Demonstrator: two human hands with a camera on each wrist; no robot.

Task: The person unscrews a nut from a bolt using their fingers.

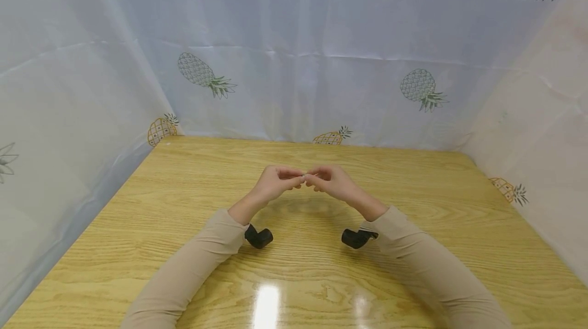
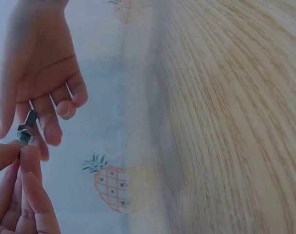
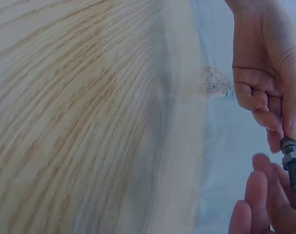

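Observation:
My left hand (image 1: 274, 182) pinches one end of a small metal bolt (image 2: 31, 117) between thumb and fingertips. A hex nut (image 3: 291, 159) sits partway along the thread, and ring-like washers (image 3: 287, 145) show beside the left fingertips. The bare threaded end points toward my right hand (image 1: 334, 182). In the left wrist view that hand's thumb and fingers are spread apart around the bolt's free end, gripping nothing. Both hands meet above the table, fingertips close together; at head-view distance the bolt is only a tiny speck.
Under the hands is a wood-grain table (image 1: 294, 273). Black curved pieces (image 1: 260, 238) stick out at both sleeve cuffs. A pale curtain (image 1: 294, 94) printed with pineapples hangs behind the table and along its sides.

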